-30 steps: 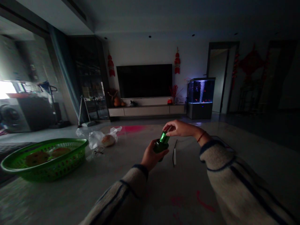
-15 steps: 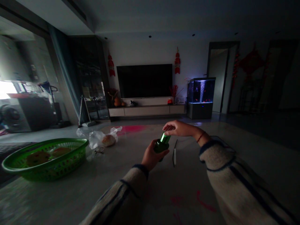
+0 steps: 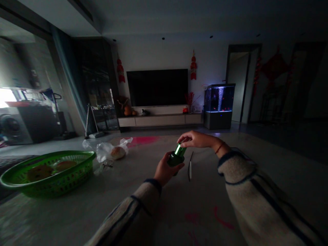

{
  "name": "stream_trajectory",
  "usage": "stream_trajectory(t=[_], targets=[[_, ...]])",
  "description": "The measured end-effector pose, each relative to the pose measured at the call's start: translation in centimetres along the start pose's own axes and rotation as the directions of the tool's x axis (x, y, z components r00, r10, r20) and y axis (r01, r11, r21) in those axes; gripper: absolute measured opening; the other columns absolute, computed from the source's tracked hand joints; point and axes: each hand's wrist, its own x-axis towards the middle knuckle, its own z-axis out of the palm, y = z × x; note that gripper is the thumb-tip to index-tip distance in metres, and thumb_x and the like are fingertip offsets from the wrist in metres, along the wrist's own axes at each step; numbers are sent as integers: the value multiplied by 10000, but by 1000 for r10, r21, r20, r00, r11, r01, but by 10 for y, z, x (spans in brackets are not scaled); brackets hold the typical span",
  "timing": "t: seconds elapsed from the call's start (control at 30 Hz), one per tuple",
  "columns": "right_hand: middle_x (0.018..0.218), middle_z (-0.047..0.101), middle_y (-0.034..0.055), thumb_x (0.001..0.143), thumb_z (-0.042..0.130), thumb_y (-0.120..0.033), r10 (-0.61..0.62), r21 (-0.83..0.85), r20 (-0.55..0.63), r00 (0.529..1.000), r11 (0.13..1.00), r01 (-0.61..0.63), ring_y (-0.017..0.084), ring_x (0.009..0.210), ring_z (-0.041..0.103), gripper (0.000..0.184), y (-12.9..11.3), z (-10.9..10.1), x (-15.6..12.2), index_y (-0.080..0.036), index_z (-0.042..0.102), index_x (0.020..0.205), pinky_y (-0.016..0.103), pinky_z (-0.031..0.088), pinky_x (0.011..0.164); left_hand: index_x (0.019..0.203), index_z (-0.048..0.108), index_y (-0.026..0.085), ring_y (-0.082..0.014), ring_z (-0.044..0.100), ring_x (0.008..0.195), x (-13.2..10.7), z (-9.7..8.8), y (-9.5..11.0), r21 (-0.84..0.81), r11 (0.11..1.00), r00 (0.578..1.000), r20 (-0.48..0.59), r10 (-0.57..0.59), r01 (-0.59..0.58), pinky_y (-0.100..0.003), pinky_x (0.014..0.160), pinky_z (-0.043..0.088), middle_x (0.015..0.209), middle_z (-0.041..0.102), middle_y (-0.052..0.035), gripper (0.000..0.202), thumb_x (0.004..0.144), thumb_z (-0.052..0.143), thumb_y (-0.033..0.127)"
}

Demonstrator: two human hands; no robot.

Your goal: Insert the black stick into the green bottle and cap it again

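My left hand [image 3: 164, 169] is wrapped round the body of a small dark green bottle [image 3: 175, 158], held above the table [image 3: 143, 198]. My right hand [image 3: 196, 139] comes in from the right, its fingertips pinched on the bottle's shiny green top [image 3: 180, 149]. A thin dark stick with a pale end [image 3: 190, 166] lies on the table just right of the bottle. Both sleeves are pale knit with dark stripes. The room is dim.
A green plastic basket [image 3: 48, 173] with round orange fruit stands at the left. Behind it lie a clear plastic bag holding a bun [image 3: 112, 152] and a pair of glasses [image 3: 107, 164]. Beyond the table are a television [image 3: 157, 87] and a lit fish tank [image 3: 219, 102].
Both hands have stayed on the bottle; the right fingers shifted slightly on its top. The view drifted a little.
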Motion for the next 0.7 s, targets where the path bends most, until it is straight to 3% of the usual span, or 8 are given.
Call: stream_trajectory(t=[0.17,0.37,0.6,0.7], targets=[[869,652,62,772,560,-299,32,-45,-106,994,998,-37,135,788,585,221,2,1,2,-132,620,905,278,455,743,1062,492,184,-147,584,715,-1,0,1,-49,999,1000,11,-6,7,-267,624,478,852,607,-35,593,570,717,425],[791,639,55,743,577,-319,125,-67,-3,992,990,-125,97,599,545,270,-1,1,-1,-117,615,918,221,437,541,1059,500,183,-148,575,726,0,1,0,-10,1000,1000,-9,1,-1,-272,653,472,847,607,-33,598,559,723,423],[894,646,63,707,612,-226,19,-43,18,1000,999,-18,133,786,587,272,2,-1,-1,-134,609,963,258,463,709,1050,513,178,-160,580,756,-1,0,2,-3,1000,1000,-9,9,-9,-274,677,468,858,618,-44,586,557,728,409],[888,647,60,733,598,-276,26,-45,29,999,999,-24,126,747,584,292,3,-1,-1,-140,606,992,250,465,655,1054,503,178,-155,577,752,-2,1,4,-21,1000,1000,1,-3,4,-270,668,468,855,612,-36,588,558,724,407]])
